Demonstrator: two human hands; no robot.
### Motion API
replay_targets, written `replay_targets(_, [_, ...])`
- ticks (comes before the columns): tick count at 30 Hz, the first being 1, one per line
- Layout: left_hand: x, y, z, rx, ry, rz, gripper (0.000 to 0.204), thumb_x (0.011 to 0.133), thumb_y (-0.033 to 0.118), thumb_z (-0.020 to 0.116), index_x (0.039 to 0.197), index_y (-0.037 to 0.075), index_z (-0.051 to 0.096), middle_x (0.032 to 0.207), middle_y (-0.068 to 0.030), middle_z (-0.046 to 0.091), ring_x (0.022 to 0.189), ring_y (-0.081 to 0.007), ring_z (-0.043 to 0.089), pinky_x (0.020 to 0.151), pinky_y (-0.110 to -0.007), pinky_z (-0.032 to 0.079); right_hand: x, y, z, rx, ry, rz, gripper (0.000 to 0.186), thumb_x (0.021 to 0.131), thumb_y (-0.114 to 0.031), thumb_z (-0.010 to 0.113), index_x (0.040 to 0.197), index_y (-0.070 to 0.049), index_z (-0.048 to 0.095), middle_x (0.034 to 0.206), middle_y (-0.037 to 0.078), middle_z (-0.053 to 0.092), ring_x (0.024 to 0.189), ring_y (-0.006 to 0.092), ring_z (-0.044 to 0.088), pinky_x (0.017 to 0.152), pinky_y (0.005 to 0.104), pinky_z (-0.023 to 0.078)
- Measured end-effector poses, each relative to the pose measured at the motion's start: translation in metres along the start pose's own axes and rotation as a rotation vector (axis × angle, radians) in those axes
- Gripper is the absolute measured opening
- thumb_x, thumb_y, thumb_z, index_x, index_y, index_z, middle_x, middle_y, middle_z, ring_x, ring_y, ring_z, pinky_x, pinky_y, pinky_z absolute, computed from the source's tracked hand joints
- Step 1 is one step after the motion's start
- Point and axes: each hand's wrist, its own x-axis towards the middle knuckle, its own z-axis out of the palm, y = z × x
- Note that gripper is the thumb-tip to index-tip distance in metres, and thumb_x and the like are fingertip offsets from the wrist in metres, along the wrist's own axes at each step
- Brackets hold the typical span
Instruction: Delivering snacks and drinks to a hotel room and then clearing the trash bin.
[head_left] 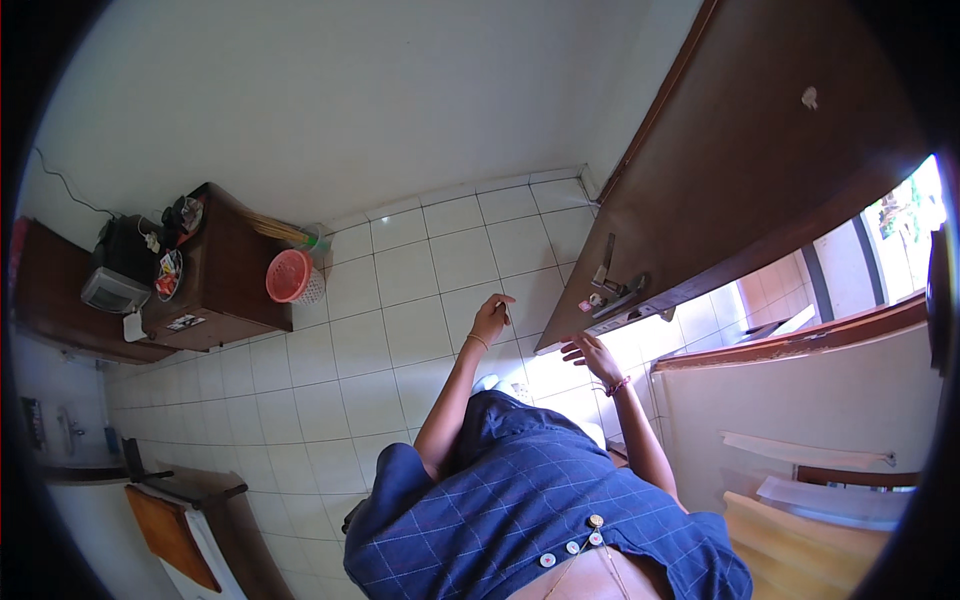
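Fingers [578,350] of right hand [592,356] spread loose, grasping nothing, just below the brown door [740,190] edge near its metal latch [615,290]. Left hand [491,318] raised over white floor tiles [400,330], fingers loosely curled; whether it pinches something, cannot tell.

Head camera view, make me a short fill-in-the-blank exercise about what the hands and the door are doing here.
1. The right hand reaches toward the edge of the brown wooden ____, just below its metal handle.
2. The left hand is raised over the white ____ floor.
3. The round basket beside the dark wooden cabinet is ____ in colour.

Missing words: door; tiled; pink
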Motion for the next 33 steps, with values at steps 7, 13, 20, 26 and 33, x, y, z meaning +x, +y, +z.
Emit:
replay_targets(7, [-0.025,0.013,0.023,0.176,-0.169,-0.291,0.021,0.082,0.005,0.037,0.094,0.006,0.054,0.07,-0.0037,0.054,0.052,-0.0094,0.048,0.048,-0.024,0.041,0.012,0.027,-0.025,-0.098,-0.238,0.047,0.031,0.088,-0.021,0.033,0.108,-0.005,0.051,0.094,0.01,0.057,0.08,0.0165,0.058,0.066,0.0267,0.044])
replay_targets(13, [-0.049,-0.006,0.073,0.136,-0.177,-0.371,0.022,0.084,0.013,0.037,0.099,0.009,0.053,0.088,-0.0044,0.058,0.066,-0.011,0.055,0.054,-0.023,0.044,-0.007,0.021,-0.063,-0.264,-0.44,0.007,0.034,0.084,-0.009,0.028,0.11,-0.005,0.05,0.091,0.01,0.058,0.079,0.0159,0.057,0.063,0.0248,0.045])
replay_targets(20, [-0.061,-0.031,0.174,0.039,-0.076,-0.246,0.022,0.085,0.015,0.041,0.104,0.008,0.05,0.092,-0.0035,0.057,0.069,-0.0112,0.055,0.061,-0.023,0.044,-0.027,0.043,-0.132,-0.294,-0.501,-0.03,0.033,0.081,-0.008,0.034,0.11,-0.004,0.049,0.092,0.01,0.057,0.082,0.0169,0.056,0.072,0.0279,0.045])
replay_targets(26, [-0.043,-0.043,0.228,0.078,0.24,-0.025,0.039,0.081,0.008,0.049,0.118,0.006,0.038,0.113,-0.0136,0.047,0.088,-0.0167,0.053,0.07,-0.027,0.045,-0.031,0.064,-0.184,-0.279,-0.431,-0.014,0.029,0.083,-0.013,0.039,0.109,-0.004,0.049,0.09,0.007,0.056,0.081,0.0139,0.055,0.068,0.0244,0.044])
replay_targets(33, [-0.036,-0.048,0.24,0.239,0.462,0.089,0.033,0.08,0.008,0.049,0.111,0.001,0.041,0.113,-0.0153,0.048,0.091,-0.0238,0.054,0.079,-0.03,0.044,-0.026,0.053,-0.216,-0.198,-0.387,-0.042,0.029,0.083,-0.014,0.041,0.109,-0.003,0.049,0.092,0.009,0.057,0.084,0.0156,0.056,0.07,0.0257,0.044])
